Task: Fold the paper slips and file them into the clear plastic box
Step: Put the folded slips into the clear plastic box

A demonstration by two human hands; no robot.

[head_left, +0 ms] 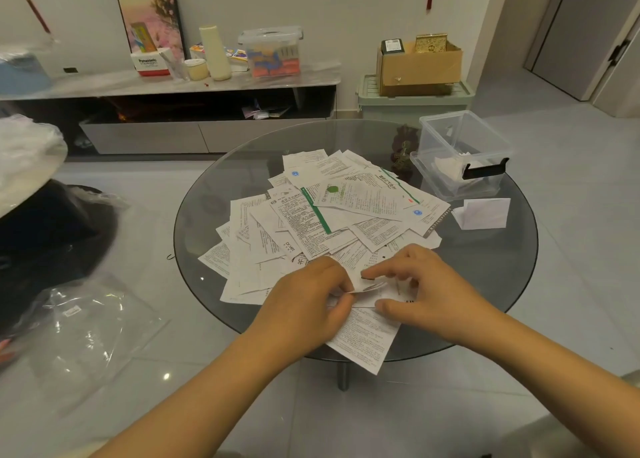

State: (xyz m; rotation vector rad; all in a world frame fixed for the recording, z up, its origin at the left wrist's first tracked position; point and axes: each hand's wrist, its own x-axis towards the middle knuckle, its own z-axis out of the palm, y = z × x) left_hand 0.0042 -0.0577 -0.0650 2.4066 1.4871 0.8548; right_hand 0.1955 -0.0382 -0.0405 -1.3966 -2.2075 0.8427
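A heap of printed paper slips [332, 215] covers the middle of the round glass table [502, 270]. At its near edge both hands work on one white slip [369, 286]. My left hand [308, 301] pinches its left end, and my right hand [422, 287] pinches the folded part between forefinger and thumb. A longer printed sheet [363, 339] lies under them and hangs over the table's rim. The clear plastic box [460, 156] stands open at the far right of the table with a few white folded papers inside. A folded white slip [483, 213] lies in front of it.
Clear plastic bags [86, 326] and a dark bag [45, 235] lie on the floor at left. A low TV cabinet [173, 86] with bottles and a lidded box runs along the wall. A green bin with a cardboard box [419, 66] stands behind the table.
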